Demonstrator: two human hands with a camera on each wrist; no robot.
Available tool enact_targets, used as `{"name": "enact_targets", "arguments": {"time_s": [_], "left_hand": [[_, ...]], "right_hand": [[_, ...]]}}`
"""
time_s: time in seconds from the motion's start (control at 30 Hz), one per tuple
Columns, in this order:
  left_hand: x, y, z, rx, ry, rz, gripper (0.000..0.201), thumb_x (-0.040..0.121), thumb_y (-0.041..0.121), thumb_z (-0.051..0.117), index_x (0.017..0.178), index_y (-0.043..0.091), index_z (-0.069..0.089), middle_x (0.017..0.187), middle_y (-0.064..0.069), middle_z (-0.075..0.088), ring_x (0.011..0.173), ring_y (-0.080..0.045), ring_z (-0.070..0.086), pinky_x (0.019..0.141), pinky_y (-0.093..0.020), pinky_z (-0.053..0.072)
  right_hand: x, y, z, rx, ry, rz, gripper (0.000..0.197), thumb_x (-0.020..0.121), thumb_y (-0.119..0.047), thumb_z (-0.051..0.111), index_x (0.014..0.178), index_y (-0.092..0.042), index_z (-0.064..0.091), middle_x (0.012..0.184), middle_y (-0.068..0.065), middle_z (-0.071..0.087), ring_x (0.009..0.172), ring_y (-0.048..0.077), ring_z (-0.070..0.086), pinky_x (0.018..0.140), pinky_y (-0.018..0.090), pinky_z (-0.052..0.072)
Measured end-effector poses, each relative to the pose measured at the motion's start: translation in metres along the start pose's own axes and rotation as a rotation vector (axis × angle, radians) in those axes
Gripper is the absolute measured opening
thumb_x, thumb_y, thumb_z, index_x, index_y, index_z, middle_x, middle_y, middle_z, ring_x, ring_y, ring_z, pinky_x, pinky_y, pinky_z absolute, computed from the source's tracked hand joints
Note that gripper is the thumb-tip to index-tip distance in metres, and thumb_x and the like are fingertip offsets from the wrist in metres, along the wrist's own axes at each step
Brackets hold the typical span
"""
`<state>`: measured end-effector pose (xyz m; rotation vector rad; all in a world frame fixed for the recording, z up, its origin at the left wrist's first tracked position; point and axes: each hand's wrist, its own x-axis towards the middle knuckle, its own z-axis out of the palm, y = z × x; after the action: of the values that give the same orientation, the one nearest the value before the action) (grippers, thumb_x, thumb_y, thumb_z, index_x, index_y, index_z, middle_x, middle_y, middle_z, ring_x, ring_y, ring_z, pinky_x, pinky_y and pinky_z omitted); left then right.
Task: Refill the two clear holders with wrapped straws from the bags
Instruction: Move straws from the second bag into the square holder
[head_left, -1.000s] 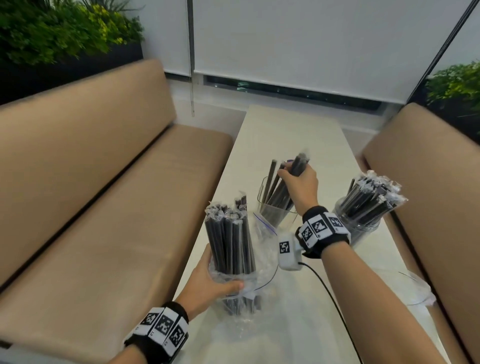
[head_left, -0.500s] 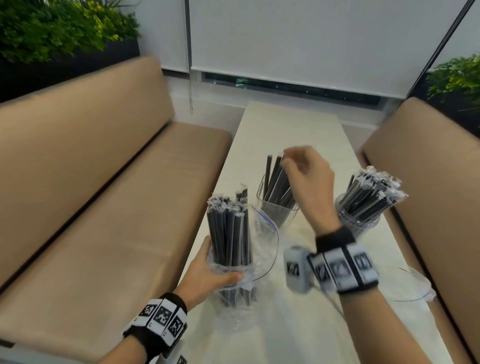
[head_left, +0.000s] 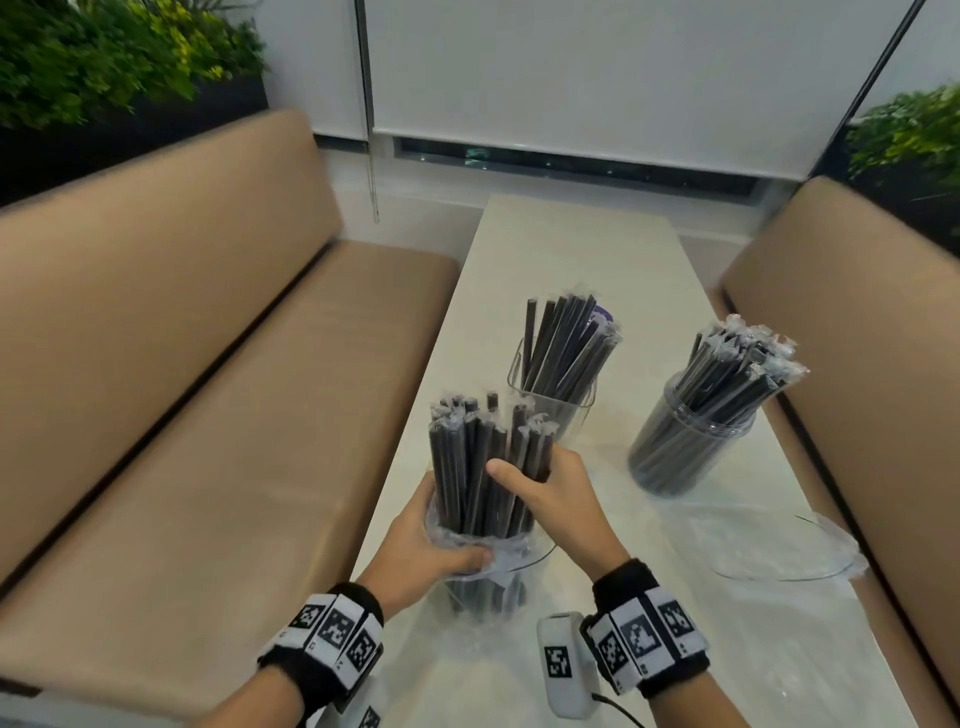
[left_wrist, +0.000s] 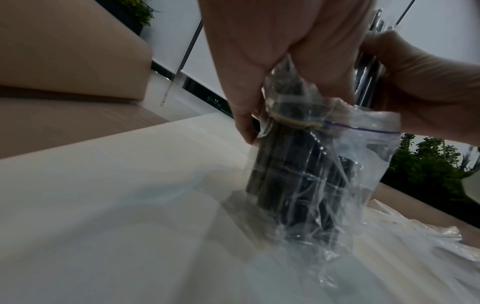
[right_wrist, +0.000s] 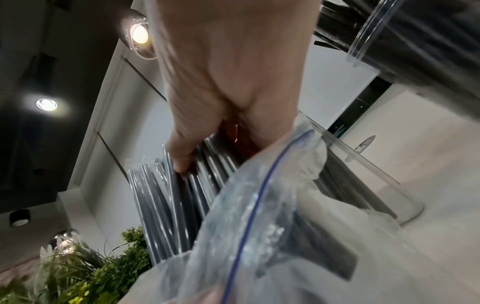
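Observation:
A clear zip bag (head_left: 485, 574) stands upright on the white table (head_left: 571, 249), with a bundle of black wrapped straws (head_left: 478, 467) sticking out of its top. My left hand (head_left: 431, 545) grips the bag and the bundle low down; the bag (left_wrist: 337, 164) shows crumpled under its fingers. My right hand (head_left: 545, 488) curls round some straws (right_wrist: 182, 191) on the bundle's right side. Behind stands a square clear holder (head_left: 553, 387), partly filled with straws. To the right a round clear holder (head_left: 691, 441) is packed with wrapped straws.
An empty clear bag (head_left: 779, 540) lies flat on the table at the right. Tan benches (head_left: 208, 415) run along both sides of the narrow table. A window blind and plants stand beyond the far end.
My right hand left the square holder, where it had put straws, came back toward me and now grips straws in the bag. My left hand has kept hold of the bag.

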<state>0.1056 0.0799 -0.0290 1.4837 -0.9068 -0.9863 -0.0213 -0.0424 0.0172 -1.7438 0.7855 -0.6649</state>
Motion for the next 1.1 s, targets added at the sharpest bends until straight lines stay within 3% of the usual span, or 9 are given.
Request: {"name": "enact_targets", "arguments": {"time_s": [0.13,0.23,0.37,0.47,0.53,0.63,0.77,0.9,1.1], "left_hand": [[-0.001,0.002,0.005,-0.027,-0.005,-0.004,0.085,0.066,-0.001,0.085,0.133,0.035,0.047,0.124,0.013,0.065,0.118,-0.010,0.062,0.092,-0.038,0.057],[0.000,0.007,0.005,-0.029,-0.023,0.014,0.082,0.067,-0.002,0.084,0.131,0.034,0.047,0.121,0.018,0.066,0.114,-0.003,0.063,0.088,-0.027,0.057],[0.003,0.011,0.005,-0.022,-0.019,0.035,0.080,0.068,-0.009,0.081,0.130,0.027,0.046,0.117,0.011,0.068,0.110,0.002,0.064,0.080,-0.008,0.051],[0.005,0.014,0.005,-0.049,-0.034,0.041,0.080,0.070,-0.013,0.078,0.135,0.019,0.043,0.121,0.005,0.065,0.105,0.002,0.067,0.077,-0.009,0.052],[0.006,0.012,0.004,-0.059,-0.036,0.037,0.077,0.071,-0.013,0.077,0.133,0.019,0.044,0.120,0.003,0.065,0.101,0.000,0.069,0.074,-0.009,0.053],[0.005,0.004,0.000,-0.052,-0.004,0.025,0.075,0.069,-0.003,0.082,0.127,0.030,0.048,0.121,0.005,0.067,0.109,-0.006,0.067,0.080,-0.013,0.054],[0.002,-0.004,-0.005,-0.057,0.045,-0.007,0.076,0.068,0.000,0.085,0.124,0.039,0.050,0.120,0.011,0.068,0.111,-0.005,0.066,0.089,-0.020,0.054],[-0.001,-0.002,-0.005,-0.084,0.059,-0.017,0.080,0.068,-0.007,0.082,0.132,0.025,0.047,0.122,0.000,0.065,0.101,0.001,0.069,0.075,-0.011,0.054],[-0.003,-0.003,-0.006,-0.075,0.061,-0.029,0.079,0.066,-0.002,0.085,0.129,0.029,0.049,0.122,0.001,0.067,0.105,-0.001,0.068,0.083,-0.017,0.056]], "right_hand": [[0.000,-0.002,0.000,-0.021,0.061,-0.008,0.008,0.086,-0.019,0.070,0.082,-0.012,0.068,0.073,0.001,0.071,0.067,0.011,0.065,0.062,0.019,0.050],[0.006,-0.014,-0.011,0.017,0.133,-0.024,0.026,0.087,-0.016,0.069,0.065,-0.006,0.060,0.058,-0.007,0.058,0.054,0.006,0.051,0.057,0.018,0.043],[0.020,-0.050,-0.036,0.106,0.213,-0.046,0.019,0.090,-0.017,0.066,0.081,0.000,0.066,0.075,0.007,0.066,0.066,0.011,0.060,0.065,0.026,0.052],[0.027,-0.077,-0.052,0.158,0.253,-0.072,0.013,0.091,-0.020,0.063,0.082,-0.011,0.065,0.083,0.009,0.068,0.075,0.012,0.062,0.068,0.023,0.053],[0.033,-0.090,-0.063,0.211,0.306,-0.080,0.016,0.090,-0.022,0.064,0.092,-0.006,0.065,0.094,0.017,0.070,0.086,0.019,0.060,0.080,0.031,0.053],[0.039,-0.110,-0.080,0.319,0.308,-0.128,0.011,0.091,-0.017,0.061,0.080,-0.017,0.066,0.078,0.003,0.068,0.080,0.020,0.062,0.090,0.049,0.052],[0.050,-0.143,-0.103,0.453,0.369,-0.270,0.011,0.095,-0.009,0.055,0.084,-0.011,0.056,0.071,0.001,0.067,0.069,0.018,0.065,0.078,0.037,0.057],[0.076,-0.157,-0.109,0.466,0.544,-0.436,0.010,0.090,-0.007,0.062,0.085,-0.010,0.054,0.062,-0.001,0.066,0.058,0.019,0.062,0.068,0.037,0.056],[0.112,-0.089,-0.055,0.146,0.559,-0.237,0.015,0.086,-0.011,0.065,0.098,-0.011,0.057,0.091,0.013,0.070,0.072,0.014,0.067,0.072,0.031,0.058]]}}
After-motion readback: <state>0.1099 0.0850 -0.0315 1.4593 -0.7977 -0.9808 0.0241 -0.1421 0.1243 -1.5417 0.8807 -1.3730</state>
